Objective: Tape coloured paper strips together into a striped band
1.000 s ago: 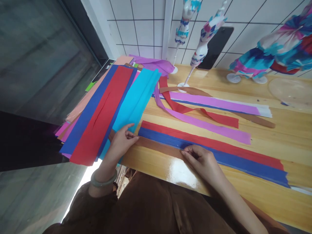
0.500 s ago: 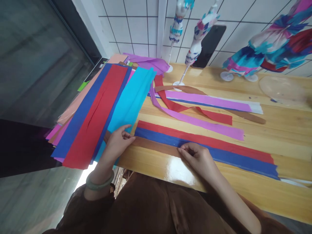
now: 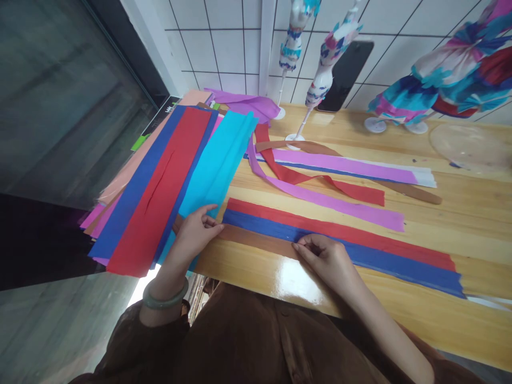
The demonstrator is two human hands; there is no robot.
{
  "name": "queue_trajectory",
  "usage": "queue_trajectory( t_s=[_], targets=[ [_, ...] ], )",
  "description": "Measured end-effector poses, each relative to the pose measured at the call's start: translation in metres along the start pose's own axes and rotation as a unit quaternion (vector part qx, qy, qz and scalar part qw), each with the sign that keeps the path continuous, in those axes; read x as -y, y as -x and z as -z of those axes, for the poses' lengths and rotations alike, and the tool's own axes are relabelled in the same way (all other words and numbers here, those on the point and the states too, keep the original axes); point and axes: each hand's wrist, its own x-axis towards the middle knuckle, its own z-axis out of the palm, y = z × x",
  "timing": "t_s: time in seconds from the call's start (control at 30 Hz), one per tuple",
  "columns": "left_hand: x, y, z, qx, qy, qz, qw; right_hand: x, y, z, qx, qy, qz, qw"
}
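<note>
A brown crepe paper strip (image 3: 258, 240) lies along the lower edge of a blue strip (image 3: 384, 266), with a red strip (image 3: 344, 230) above that. My left hand (image 3: 195, 233) is closed on the brown strip's left end, thumb and finger pinched, beside a light-blue sheet (image 3: 208, 165). Farther right, my right hand (image 3: 327, 260) pinches the same strip between thumb and fingertips at the blue strip's lower edge. Whatever part of the brown strip lies beyond my right fingers is hidden by the hand.
Stacked coloured sheets, a red one (image 3: 160, 192) on top, lie at left. Behind are loose purple (image 3: 328, 198) and red (image 3: 288, 173) strips. White dress-form stands (image 3: 319, 88), a phone (image 3: 347, 74), paper-dressed figures (image 3: 426, 80) and a clear round dish (image 3: 466, 146) line the tiled wall.
The view has shifted very slightly, so things sit a little farther right. Both hands keep the same hold on the brown strip.
</note>
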Motion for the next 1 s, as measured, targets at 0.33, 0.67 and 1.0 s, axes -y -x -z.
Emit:
queue_trajectory(
  t_s=[0.33,0.67,1.0],
  targets=[
    [-0.0002,-0.0003,-0.0005,-0.007,-0.010,-0.005,1.000,0.0000,-0.0001,-0.0007,-0.001,-0.003,-0.004,1.000],
    [-0.0045,0.0007,-0.0014,-0.011,-0.021,-0.003,1.000,-0.0007,-0.0004,-0.0013,-0.003,-0.007,-0.007,1.000],
    [-0.0004,-0.0005,-0.0028,-0.017,-0.023,-0.014,0.999,0.0000,-0.0010,-0.0017,-0.009,-0.006,-0.003,1.000]
  ],
)
